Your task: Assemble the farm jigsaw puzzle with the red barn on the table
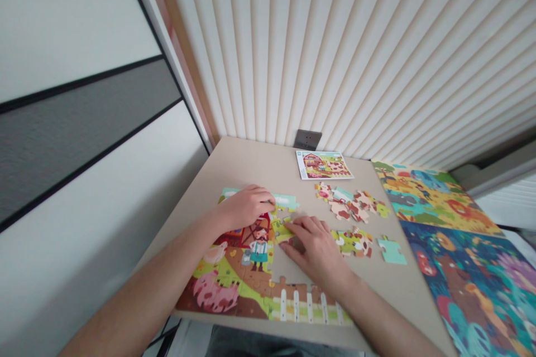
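Observation:
A partly assembled farm jigsaw puzzle (259, 284) lies on the table, showing a farmer, a pink pig, a red barn and a white fence. My left hand (247, 206) rests on its upper part, fingers lying together over the barn and sky pieces, covering some of them. My right hand (312, 245) is closed, thumb and index finger at a yellow-green puzzle piece (285, 234) beside the farmer. That piece touches or nearly touches its neighbours; the exact fit is too small to tell. Bare tabletop shows inside the puzzle's outline, below my right fingers.
Loose cow pieces (349, 204) lie to the right, with green-and-brown pieces (354, 242) nearer and a light-blue piece (392, 251) beyond. A picture card (324, 165) lies at the back, before a wall socket (307, 139). Two other puzzles (435, 195) cover the right side.

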Action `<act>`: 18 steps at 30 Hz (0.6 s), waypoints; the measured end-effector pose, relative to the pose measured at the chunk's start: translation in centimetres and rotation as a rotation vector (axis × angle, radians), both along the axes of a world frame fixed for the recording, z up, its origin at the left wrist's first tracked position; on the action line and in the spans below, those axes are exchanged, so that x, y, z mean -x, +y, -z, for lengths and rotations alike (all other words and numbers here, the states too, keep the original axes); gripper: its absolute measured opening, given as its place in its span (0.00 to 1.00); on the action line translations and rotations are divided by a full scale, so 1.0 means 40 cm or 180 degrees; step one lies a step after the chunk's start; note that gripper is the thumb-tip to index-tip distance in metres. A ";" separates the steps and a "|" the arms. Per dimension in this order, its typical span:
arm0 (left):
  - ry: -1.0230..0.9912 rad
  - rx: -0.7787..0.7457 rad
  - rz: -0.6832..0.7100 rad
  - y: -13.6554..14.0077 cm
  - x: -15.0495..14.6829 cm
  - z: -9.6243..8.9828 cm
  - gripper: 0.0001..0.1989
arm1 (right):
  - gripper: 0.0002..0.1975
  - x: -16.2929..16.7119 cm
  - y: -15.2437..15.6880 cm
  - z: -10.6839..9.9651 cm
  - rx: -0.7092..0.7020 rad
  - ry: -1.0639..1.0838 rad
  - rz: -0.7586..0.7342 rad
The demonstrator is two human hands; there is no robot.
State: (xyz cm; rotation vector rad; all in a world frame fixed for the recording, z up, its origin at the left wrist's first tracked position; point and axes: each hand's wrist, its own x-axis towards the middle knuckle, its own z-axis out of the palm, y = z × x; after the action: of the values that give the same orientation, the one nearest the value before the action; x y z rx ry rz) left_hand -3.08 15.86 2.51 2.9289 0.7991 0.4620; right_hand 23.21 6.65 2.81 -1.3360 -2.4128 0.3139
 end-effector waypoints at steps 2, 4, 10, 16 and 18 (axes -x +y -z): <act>-0.0003 -0.0026 -0.0014 0.001 0.001 0.004 0.09 | 0.12 -0.018 0.009 0.003 0.0047 0.0162 -0.0269; -0.0003 -0.0044 -0.0012 0.001 0.001 0.007 0.09 | 0.12 -0.046 0.020 0.008 0.0072 0.0297 -0.0635; 0.0027 0.0044 0.0008 0.001 0.000 0.004 0.09 | 0.18 -0.085 0.029 0.008 0.0129 0.0397 -0.0291; 0.0039 0.0042 0.0012 0.002 0.001 0.005 0.08 | 0.26 -0.060 0.005 -0.015 0.0147 -0.0143 0.0043; 0.0026 0.0022 0.0001 0.002 0.001 0.008 0.08 | 0.31 -0.054 -0.002 -0.015 0.0158 -0.0210 0.0104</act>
State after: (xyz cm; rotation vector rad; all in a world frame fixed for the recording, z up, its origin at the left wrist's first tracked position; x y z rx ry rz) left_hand -3.13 15.93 2.21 2.9264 0.7998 0.4467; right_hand 25.38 6.59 3.39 -1.4272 -2.4488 0.3279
